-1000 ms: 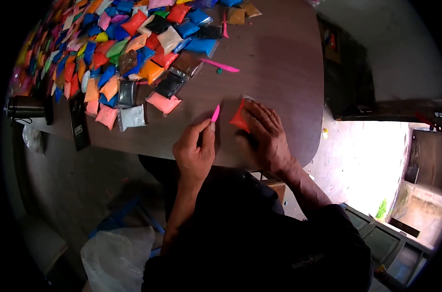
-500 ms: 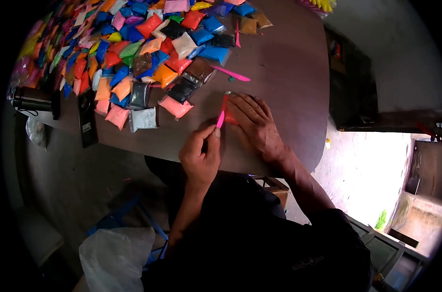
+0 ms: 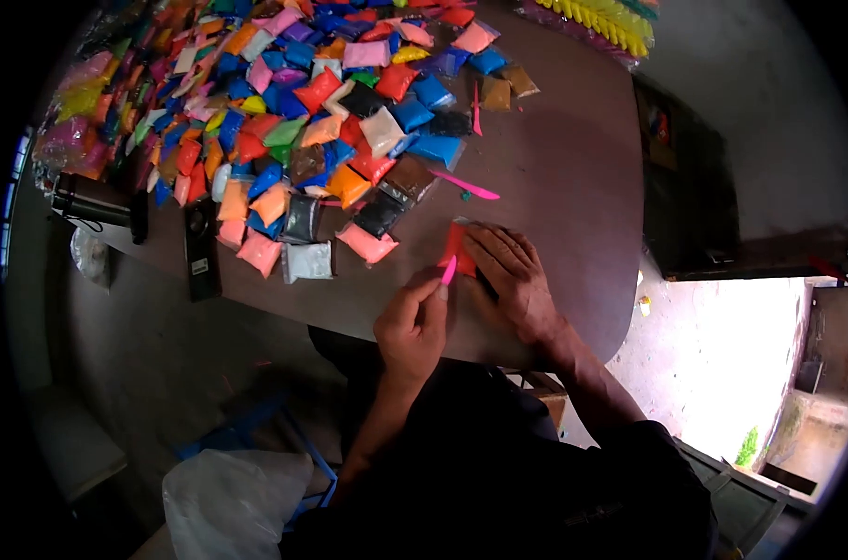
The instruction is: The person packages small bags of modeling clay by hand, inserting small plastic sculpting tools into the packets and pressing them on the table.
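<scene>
The table bears piled packets; left hand pinches pink tool, flattened right hand overlaps red packet.

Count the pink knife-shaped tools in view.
3 clearly visible: the held tool in the left hand; the middle tool and far tool on the table, beside the packets. Others may be hidden there.

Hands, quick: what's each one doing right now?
Left hand: closed, pinching a small pink knife.
Right hand: open, fingers together, laid over a red packet on the table.
</scene>
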Motion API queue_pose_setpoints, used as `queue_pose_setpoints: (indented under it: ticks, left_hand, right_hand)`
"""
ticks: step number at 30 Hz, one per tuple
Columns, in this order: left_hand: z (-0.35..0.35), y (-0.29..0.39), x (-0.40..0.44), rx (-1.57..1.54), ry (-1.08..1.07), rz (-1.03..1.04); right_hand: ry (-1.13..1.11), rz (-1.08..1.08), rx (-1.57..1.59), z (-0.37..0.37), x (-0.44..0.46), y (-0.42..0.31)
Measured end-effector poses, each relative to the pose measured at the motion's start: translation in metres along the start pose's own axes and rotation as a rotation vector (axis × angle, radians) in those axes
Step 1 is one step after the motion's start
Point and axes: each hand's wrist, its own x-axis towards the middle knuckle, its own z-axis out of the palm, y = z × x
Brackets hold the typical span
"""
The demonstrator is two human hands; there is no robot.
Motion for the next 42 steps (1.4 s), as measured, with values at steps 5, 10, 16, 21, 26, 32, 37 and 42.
queue_pose_setpoints:
  ticks: [5, 10, 16, 21, 26, 32, 37, 42]
  left_hand:
    - [-0.004, 0.007, 0.004, -0.013, -0.006, -0.045]
    - [-0.023, -0.002, 0.007, 0.257, -0.038, 0.013]
    - [-0.026, -0.009, 0.022, 0.524, -0.039, 0.297]
    - [-0.03, -0.013, 0.026, 0.556, -0.055, 0.236]
    - [-0.029, -0.015, 0.027, 0.508, -0.023, 0.201]
    - [-0.032, -0.013, 0.033, 0.482, -0.021, 0.244]
    - [-0.033, -0.017, 0.032, 0.455, -0.029, 0.229]
    - [-0.036, -0.021, 0.029, 0.463, -0.025, 0.23]
  right_hand:
    - [-0.009, 0.011, 0.029, -0.005, 0.001, -0.003]
    - [0.041, 0.047, 0.136, -0.011, 0.001, -0.002]
    - [0.085, 0.06, 0.152, -0.012, 0.025, 0.014]
    - [0.183, 0.003, 0.065, -0.01, 0.074, 0.032]
    - [0.14, -0.012, 0.106, 0.004, 0.126, 0.034]
    - [0.1, -0.154, 0.126, 0.031, 0.213, 0.012]
    - [0.074, -0.357, 0.004, 0.079, 0.283, 0.005]
    - [-0.04, -0.328, -0.189, 0.113, 0.314, 0.006]
